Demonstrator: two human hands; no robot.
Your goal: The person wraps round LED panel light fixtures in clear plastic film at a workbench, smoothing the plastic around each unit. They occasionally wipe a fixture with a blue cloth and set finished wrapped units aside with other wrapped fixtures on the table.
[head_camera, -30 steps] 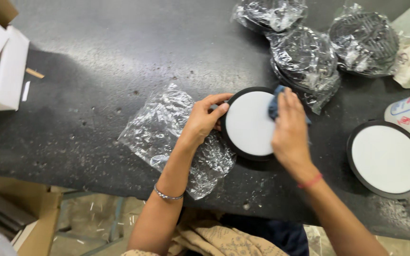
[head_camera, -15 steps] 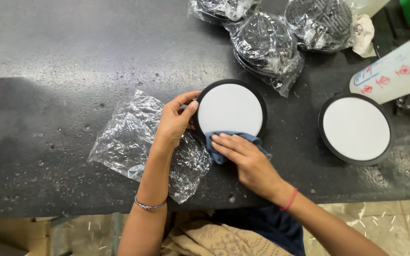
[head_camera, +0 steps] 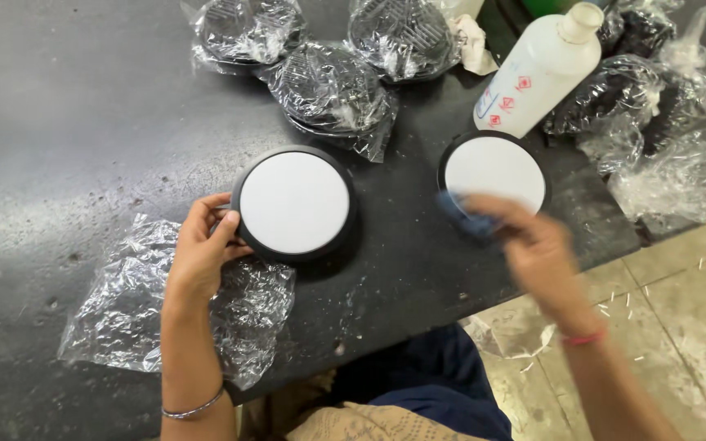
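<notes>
Head-camera view only. Kept the left hand (head_camera: 202, 253) clamped on the left rim of the round black-rimmed disc with a flat white face (head_camera: 294, 202), thumb and fingers curled round its edge, just as half a second before. Left that disc lying flat on the dark speckled tabletop (head_camera: 83, 122), just beside the crumpled clear plastic bag (head_camera: 165, 318) under the left wrist.

Took the right hand (head_camera: 537, 245) off it. Half a second earlier, pressed the small blue cloth (head_camera: 461, 216) to the lower edge of that white face; now carried the cloth across to the second white-faced black-rimmed disc (head_camera: 493, 167), further right near the table's edge. Met that disc's lower left rim with the cloth. Blurred by motion, so only judged the fingers bunched shut on the cloth; could not make out the exact hold.

Judged from the shift: rubbing of the first disc over for the moment, its face bare; contact passed to the second.

Showed, just behind the second disc, the capped white plastic bottle (head_camera: 541, 69); further back, black ribbed discs wrapped in clear film (head_camera: 332, 90).
</notes>
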